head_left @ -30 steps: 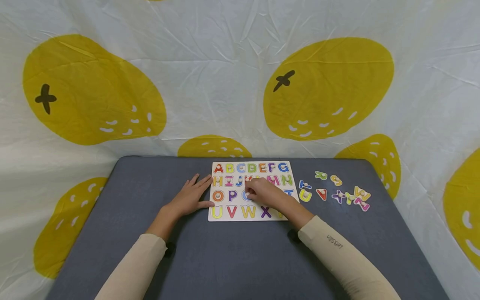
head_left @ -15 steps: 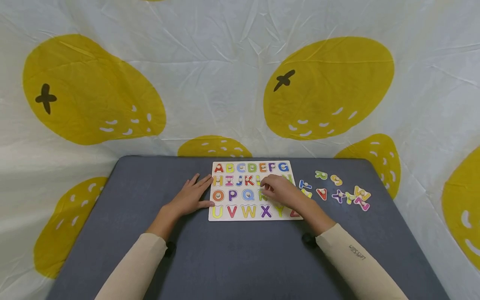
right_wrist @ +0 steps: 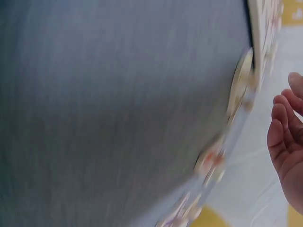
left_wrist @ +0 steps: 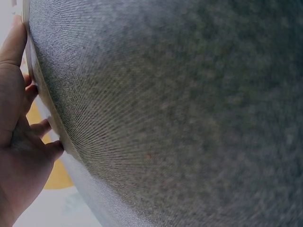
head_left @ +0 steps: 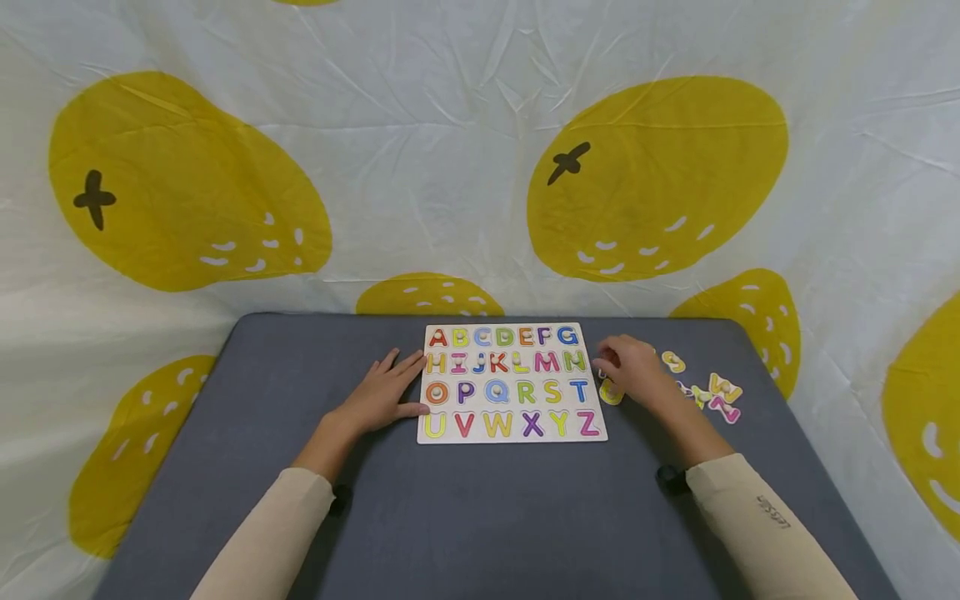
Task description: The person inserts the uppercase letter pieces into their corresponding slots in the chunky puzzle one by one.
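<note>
A white alphabet puzzle board (head_left: 480, 425) with bright letters lies on the table. My left hand (head_left: 375, 396) rests at its left edge, fingers spread and touching the border. In the left wrist view the left hand's fingertips (left_wrist: 56, 150) press against the board's edge. Beyond the board's right edge my right hand (head_left: 637, 367) hovers over loose letter pieces, with nothing visible between its loosely bent fingers. A yellow U piece (head_left: 611, 392) shows partly below that hand, which hides other pieces. The blue Q piece (head_left: 497, 391) sits in the board, its knob visible.
Right of the right hand lie more loose letters: an orange-yellow S piece (head_left: 672, 361), a yellow-orange W piece (head_left: 725, 387) and a pink Z piece (head_left: 724, 409), some overlapping. The grey table (head_left: 480, 525) meets a white curtain (head_left: 420, 192) printed with yellow fruit.
My right hand has moved right, from the Q area across the board to above the loose letters. The left hand stays at the board's left edge.
</note>
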The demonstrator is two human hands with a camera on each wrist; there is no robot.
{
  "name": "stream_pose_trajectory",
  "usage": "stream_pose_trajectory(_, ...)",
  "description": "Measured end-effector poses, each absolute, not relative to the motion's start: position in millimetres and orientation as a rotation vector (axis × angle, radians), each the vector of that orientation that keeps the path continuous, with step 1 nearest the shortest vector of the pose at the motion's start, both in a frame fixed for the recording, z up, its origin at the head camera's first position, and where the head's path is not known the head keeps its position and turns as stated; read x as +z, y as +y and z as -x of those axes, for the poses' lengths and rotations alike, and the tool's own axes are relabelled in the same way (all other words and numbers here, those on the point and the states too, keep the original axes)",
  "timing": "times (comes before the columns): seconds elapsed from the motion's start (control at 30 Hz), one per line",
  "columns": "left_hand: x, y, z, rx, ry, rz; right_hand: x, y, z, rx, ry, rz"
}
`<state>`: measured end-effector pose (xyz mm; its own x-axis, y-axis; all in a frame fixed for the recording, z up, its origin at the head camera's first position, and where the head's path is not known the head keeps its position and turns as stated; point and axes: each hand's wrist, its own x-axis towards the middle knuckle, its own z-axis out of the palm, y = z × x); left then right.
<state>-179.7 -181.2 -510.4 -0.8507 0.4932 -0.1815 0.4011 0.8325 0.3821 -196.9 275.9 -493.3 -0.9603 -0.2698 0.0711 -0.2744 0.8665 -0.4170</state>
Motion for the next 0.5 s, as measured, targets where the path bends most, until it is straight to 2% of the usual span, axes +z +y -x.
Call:
stream_pose_trajectory(0.23, -512.2, -182.1, 179.7, 0.48, 2.746, -0.687, -490.8, 318.1, 208.3, 0.617, -3.022, -0.318)
stream_pose_trajectory(0.5, -515.3, -182.5, 180.4, 0.47, 2.749, -0.698, -495.2, 337.1, 217.3, 0.579, -3.07, -0.157)
